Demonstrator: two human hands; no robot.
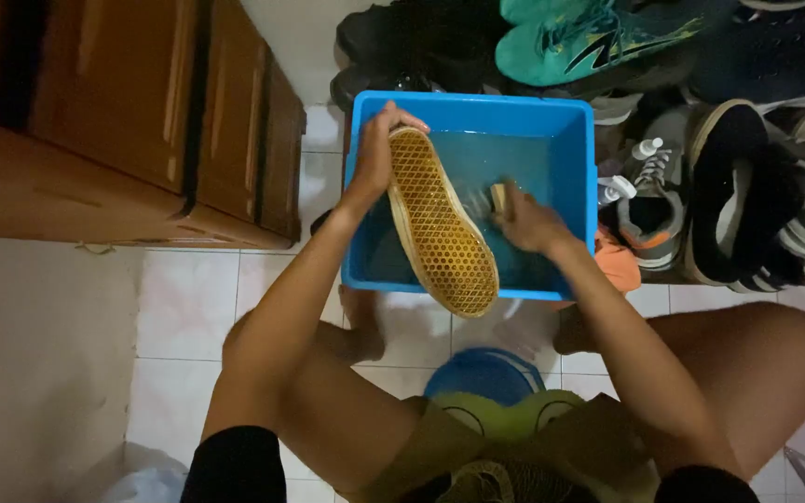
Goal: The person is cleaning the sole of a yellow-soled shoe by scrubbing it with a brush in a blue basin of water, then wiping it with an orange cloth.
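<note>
Here, looking down from my head, my left hand [376,154] grips the toe of the shoe [442,224], fingers clenched around it, sole turned up over the blue tub [570,140] so drips fall into the water. My right hand [525,222] closes on a small brush [498,197], pressed against the shoe's side. More shoes [701,186] crowd the floor beyond the tub.

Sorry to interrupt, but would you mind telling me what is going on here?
A person is crouched over a blue tub of water. The left hand holds a shoe by one end, its tan sole turned up, over the tub. The right hand grips a small brush beside it. More shoes sit to the right.
</note>
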